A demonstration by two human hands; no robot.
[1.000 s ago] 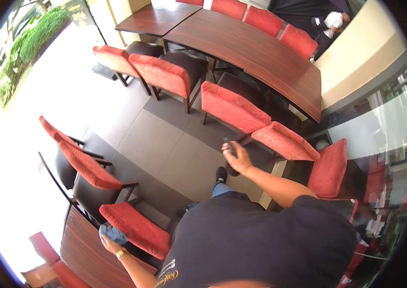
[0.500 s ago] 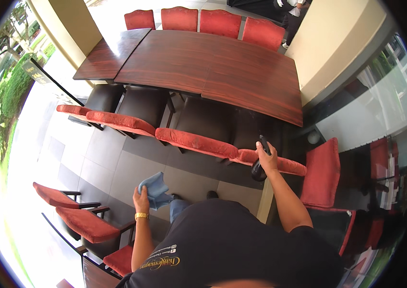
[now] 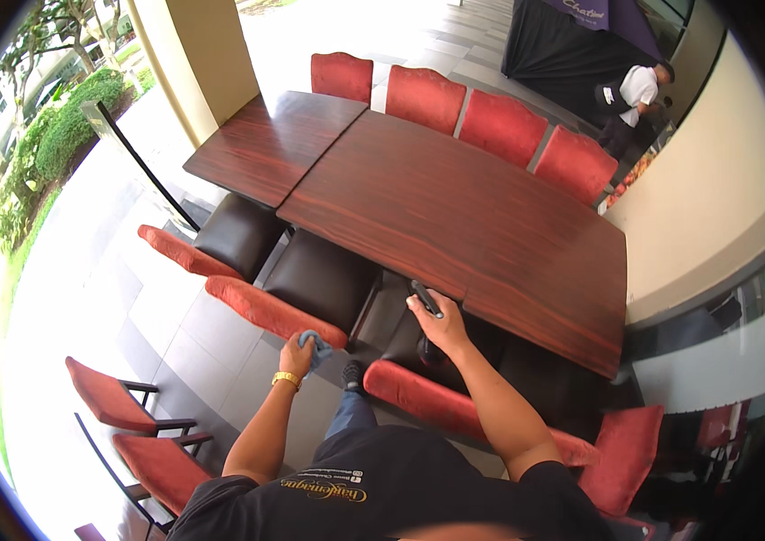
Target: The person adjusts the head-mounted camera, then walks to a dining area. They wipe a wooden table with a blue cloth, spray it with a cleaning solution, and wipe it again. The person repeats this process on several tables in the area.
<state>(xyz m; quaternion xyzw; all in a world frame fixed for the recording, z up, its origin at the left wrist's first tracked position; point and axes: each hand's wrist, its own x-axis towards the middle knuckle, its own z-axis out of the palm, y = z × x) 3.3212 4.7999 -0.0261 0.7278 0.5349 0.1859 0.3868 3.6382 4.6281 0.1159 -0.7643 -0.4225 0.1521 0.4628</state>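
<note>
My left hand, with a gold watch at the wrist, is closed on a crumpled blue cloth. It is at the right end of a red chair back; whether the cloth touches it I cannot tell. My right hand grips a black spray bottle by its neck, over the dark chair seats at the near side of the table. The bottle's lower part is dark against the seats. Beyond both hands lies a long reddish-brown wooden table made of joined tops.
Another red chair back is below my right hand. Red chairs line the table's far side, and more stand at lower left. A beige pillar rises at the far left corner. A person is at the far right.
I have moved forward and left, closer to the table. My left hand has bunched the cloth and come to the chair back. My right hand has moved the bottle left over the seats.
</note>
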